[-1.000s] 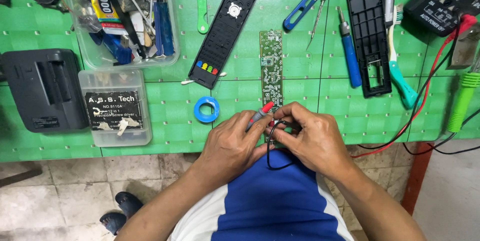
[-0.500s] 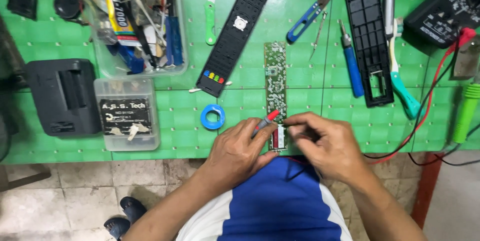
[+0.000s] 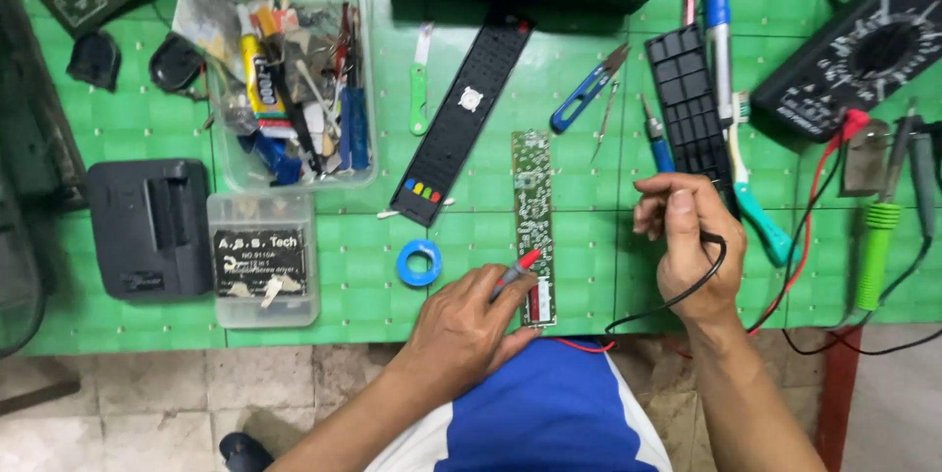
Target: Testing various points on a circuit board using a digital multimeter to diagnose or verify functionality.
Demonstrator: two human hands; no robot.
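Green, thin and likely brittle, the circuit board [image 3: 533, 222] is best gripped by its edges; left hand [image 3: 469, 330] pinches a red probe [image 3: 517, 270] at its six-o'clock end, right hand [image 3: 687, 241] curls around the black lead [image 3: 677, 300].

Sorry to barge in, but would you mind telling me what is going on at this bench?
A person seated at a green cutting mat is probing a long narrow green circuit board. The left hand holds a red-tipped test probe beside the board's near end. The right hand is lifted off the board, holding a black lead. A black multimeter sits at the far right.
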